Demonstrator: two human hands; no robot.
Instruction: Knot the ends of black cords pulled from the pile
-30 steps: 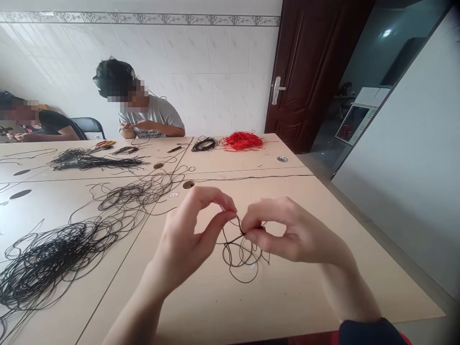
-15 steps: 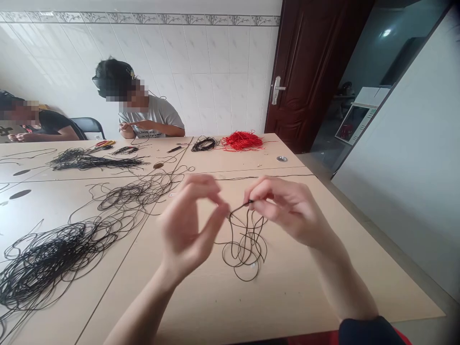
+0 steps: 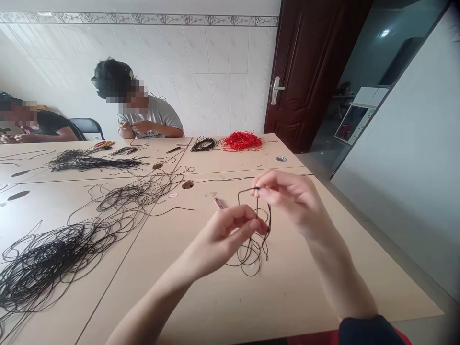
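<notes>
Between thumb and fingertips, my right hand [image 3: 287, 194] pinches a thin black cord [image 3: 253, 268] at what looks like a small knot. Below and to the left of it, my left hand [image 3: 230, 232] is closed on a strand of the same cord that runs down from the right fingertips. Loose loops of this cord hang under both hands, the lowest ones near the tabletop. Part of the cord is hidden behind my left fingers. Just beyond my left hand lies a small pinkish tool [image 3: 219, 202], partly covered by the hand.
A large tangle of black cord [image 3: 53, 258] spreads over the left of the table [image 3: 305, 297]. Farther back lie a cut black bundle [image 3: 93, 161], scissors [image 3: 102, 144], a black coil [image 3: 203, 144] and a red cord pile [image 3: 242, 141]. Two people sit across the table.
My left hand has moved right and down, below the right fingertips, and grips a strand there. My right hand has risen slightly. The pinkish tool and a table hole have come into view.
</notes>
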